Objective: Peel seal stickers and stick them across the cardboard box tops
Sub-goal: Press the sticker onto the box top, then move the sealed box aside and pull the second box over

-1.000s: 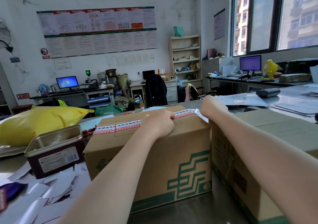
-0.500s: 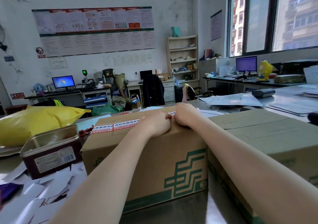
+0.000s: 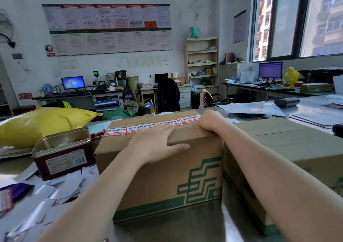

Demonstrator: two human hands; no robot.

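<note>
Box: brown corrugated cardboard box w/ green stepped logo (image 3: 167, 171) is seen at centre of the steel table (image 3: 176, 228), top flaps closed; a circled "3" is printed at its lower right corner.
Seal: white-and-red seal sticker strip w/ black characters (image 3: 148, 126) is laid across the box top, running from the 9 o'clock edge toward 2 o'clock; it appears flat, w/ its right end hidden under the right hand.
Left hand: left hand (image 3: 157, 141) is laid flat on the near top edge; fingers are straight and close together on the top beside the strip, thumb is stretched along the front face.
Right hand: right hand (image 3: 209, 121) is rested on the top at the box's 2 o'clock corner, over the strip end; fingers are curled under and hidden, so pinch or press cannot be told.
Neighbour: second plain brown cardboard box (image 3: 287, 152) is set at 3 o'clock, touching the first.
Left side: open rectangular metal tin w/ dark red label (image 3: 63, 152) is placed at 9 o'clock, just beside the box; white peeled backing scraps (image 3: 46, 195) are scattered at 8 o'clock; a yellow plastic bag (image 3: 44, 123) is lying at 10 o'clock.
</note>
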